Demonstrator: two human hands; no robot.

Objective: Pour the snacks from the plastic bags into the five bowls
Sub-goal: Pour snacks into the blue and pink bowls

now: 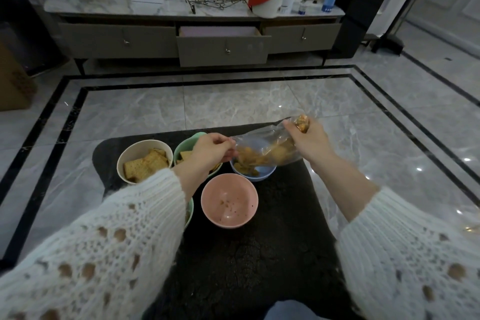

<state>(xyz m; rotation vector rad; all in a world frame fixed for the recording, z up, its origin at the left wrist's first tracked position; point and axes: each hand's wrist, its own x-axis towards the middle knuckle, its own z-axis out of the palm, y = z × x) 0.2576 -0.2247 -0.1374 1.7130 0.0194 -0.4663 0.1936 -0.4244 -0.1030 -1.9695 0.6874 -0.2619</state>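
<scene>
A clear plastic bag [267, 148] of orange-brown snacks lies tilted over the blue bowl [262, 174], its mouth low on the left. My left hand [211, 150] pinches the bag's mouth edge. My right hand [309, 139] grips the raised closed end. Snack pieces sit in the blue bowl. The beige bowl [130, 156] holds square crackers. A green bowl [185, 144] behind my left hand holds crackers too. The pink bowl [230, 201] has only crumbs. Another green bowl [190, 212] is mostly hidden under my left sleeve.
The bowls stand on a dark mat [246, 254] on a grey marble floor [233, 101]. A low cabinet [130, 39] with an open middle drawer [223, 47] stands at the far wall, bearing a router, kettle and spray bottle. A cardboard box [13, 86] is at left.
</scene>
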